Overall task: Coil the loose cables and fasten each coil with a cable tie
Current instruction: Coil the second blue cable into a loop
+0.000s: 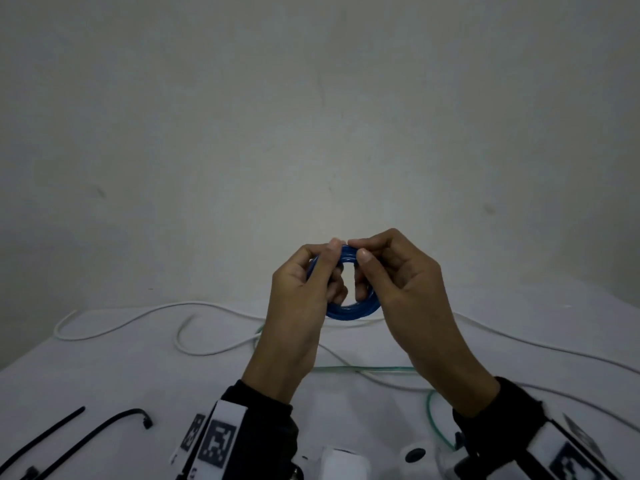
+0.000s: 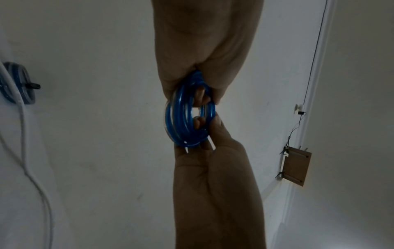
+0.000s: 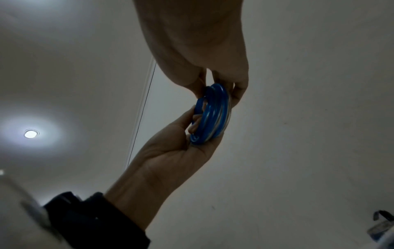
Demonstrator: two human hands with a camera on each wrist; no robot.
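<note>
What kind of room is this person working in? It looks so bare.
Probably a plain indoor room used as a makeshift workspace: a white-covered table against a bare pale wall, a round ceiling light, and loose white cables and black cable ties on the table.

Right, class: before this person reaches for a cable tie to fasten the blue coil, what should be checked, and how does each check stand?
1. Blue coil wound into loops: ok.
2. Left hand grips the coil: ok.
3. Right hand pinches the coil: ok.
4. A hand free to fetch a tie: not ok.
5. Black cable ties lying on the table: ok.
6. Coil's loose end tucked in: cannot tell.
</note>
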